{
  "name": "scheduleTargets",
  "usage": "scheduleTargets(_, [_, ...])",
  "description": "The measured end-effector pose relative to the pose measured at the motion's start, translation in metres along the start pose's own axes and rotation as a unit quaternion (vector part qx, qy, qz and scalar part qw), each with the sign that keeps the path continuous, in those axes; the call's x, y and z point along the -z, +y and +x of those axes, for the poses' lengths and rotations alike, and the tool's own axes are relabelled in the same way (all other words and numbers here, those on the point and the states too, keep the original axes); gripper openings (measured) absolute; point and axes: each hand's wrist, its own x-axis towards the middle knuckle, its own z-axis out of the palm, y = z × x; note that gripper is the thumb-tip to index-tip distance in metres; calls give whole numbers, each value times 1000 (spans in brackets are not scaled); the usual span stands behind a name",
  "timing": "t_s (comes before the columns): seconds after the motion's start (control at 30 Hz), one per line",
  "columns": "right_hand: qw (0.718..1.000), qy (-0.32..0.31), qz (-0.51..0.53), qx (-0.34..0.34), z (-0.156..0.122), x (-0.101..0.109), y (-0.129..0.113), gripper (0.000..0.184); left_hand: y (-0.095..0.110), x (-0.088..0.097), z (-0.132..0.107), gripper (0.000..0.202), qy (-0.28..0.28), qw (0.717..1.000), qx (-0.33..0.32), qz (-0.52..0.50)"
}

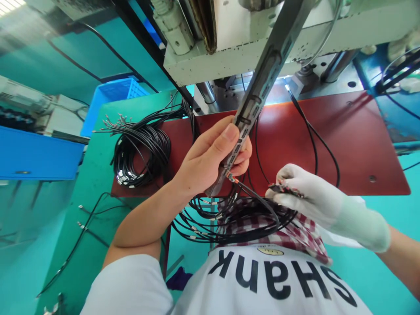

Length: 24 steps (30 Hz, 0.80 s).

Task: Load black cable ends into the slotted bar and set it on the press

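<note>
Left hand (210,155), bare, is wrapped around the slotted gray bar (262,83), thumb on top; the bar slants over the red board (357,148), its lower end near the board's front edge and its upper part in front of the pale machine (203,70). Right hand (321,199), white-gloved, pinches a bunch of cable ends (285,189), the looped black cables (229,238) hanging at the person's lap. Coiled cable bundle (160,142) lies at the board's left end, partly over the green table (78,175).
</note>
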Motion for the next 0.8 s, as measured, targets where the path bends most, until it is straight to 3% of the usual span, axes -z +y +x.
scheduleTargets(0.07, [998, -64, -12, 6, 4, -9, -5, 29, 3, -4, -5, 40, 5, 1000, 9, -9])
scheduleTargets(0.2, [971, -118, 202, -57, 11, -28, -6, 32, 0, -9, -12, 40, 17, 999, 26, -18])
scheduleTargets(0.27, [962, -97, 250, -46, 12, -32, -3, 32, -4, -8, -14, 41, 38, 998, 47, -10])
scheduleTargets(0.33, [974, -37, 220, -24, 11, -32, -2, 28, -9, -6, -15, 43, 40, 998, 58, -5])
scheduleTargets(0.47, [982, 78, 174, 6, 5, -32, -9, 25, -25, 4, -11, 45, -5, 998, 57, -7])
scheduleTargets(0.57, [969, 87, 229, 5, 3, -33, -11, 25, -46, 13, -14, 40, -34, 994, 104, -4])
scheduleTargets(0.7, [962, 42, 268, -34, 7, -30, -2, 26, -70, 26, -32, 38, -42, 980, 193, -27])
scheduleTargets(0.8, [956, 32, 279, -87, 12, -29, 3, 32, -72, 29, -41, 40, -49, 981, 182, -49])
